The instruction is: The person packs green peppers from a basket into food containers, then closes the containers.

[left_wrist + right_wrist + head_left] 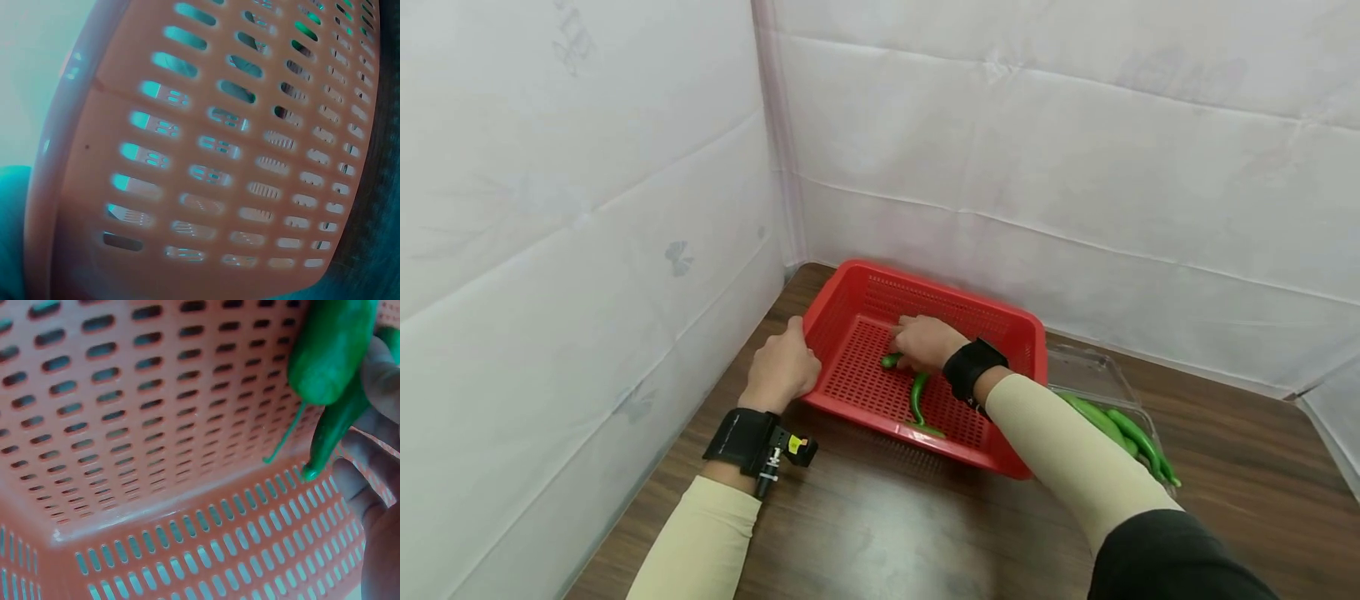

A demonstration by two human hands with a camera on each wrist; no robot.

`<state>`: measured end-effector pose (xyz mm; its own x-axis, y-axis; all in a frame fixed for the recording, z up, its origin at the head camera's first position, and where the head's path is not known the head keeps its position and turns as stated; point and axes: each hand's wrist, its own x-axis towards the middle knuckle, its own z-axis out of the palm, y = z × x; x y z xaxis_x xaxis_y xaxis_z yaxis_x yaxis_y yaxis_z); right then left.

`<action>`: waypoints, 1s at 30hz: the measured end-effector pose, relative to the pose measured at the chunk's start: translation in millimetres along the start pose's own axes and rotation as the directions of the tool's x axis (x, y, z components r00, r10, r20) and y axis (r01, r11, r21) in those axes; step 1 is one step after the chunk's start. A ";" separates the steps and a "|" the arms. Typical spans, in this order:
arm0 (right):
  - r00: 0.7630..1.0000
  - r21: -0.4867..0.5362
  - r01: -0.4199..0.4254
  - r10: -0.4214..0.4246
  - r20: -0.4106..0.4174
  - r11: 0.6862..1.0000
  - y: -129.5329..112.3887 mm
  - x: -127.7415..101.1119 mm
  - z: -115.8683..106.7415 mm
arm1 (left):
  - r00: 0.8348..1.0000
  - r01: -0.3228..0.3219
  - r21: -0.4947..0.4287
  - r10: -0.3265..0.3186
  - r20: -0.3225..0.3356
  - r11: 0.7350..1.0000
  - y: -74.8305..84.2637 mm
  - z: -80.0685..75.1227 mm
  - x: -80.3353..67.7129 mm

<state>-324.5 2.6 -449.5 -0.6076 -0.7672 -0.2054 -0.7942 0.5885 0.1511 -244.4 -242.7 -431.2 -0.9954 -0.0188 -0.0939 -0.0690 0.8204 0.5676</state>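
At the desk corner: a red basket (1026,350) sits on the dark wood desk (880,533), close to where two white sheeted walls (587,167) meet.
Left hand: the left hand (782,371) curls over the basket's left rim and grips it; a black wrist strap (741,437) with a small yellow-marked device sits behind it.
Left wrist view: only the slotted wall of the basket (206,187) shows, very near the lens (the colours there are washed out); the fingers are out of sight.
Right hand: the right hand (925,342) reaches down inside the basket, palm down, its fingers bent around the green peppers (891,361) on the perforated floor. The grip is pinching them.
Right wrist view: the fingers (375,481) lie beside and under two green peppers (334,362), one thick and one slimmer with a pointed tip, plus a thin green stem pointing towards the basket corner (187,506).
Loose pepper: one more curved green pepper (917,396) lies on the basket floor just nearer the front wall than the right hand, apart from the fingers.
Clear tray: a transparent container (1097,375) stands touching or just beside the basket's right side.
Tray contents: several long green peppers (1131,437) lie in it, partly hidden by the right forearm.
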 end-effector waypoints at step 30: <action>0.998 0.255 -0.056 0.056 0.008 0.965 -10.5 -77.6 -65.5 | 0.997 -0.036 0.015 0.035 0.063 0.999 -9.1 -10.0 6.6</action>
<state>-269.2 39.2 -371.8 -0.6508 -0.7312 -0.2043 -0.7315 0.6760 -0.0891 -251.0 -256.0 -428.8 -0.9911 0.0458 -0.1250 -0.0321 0.8289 0.5585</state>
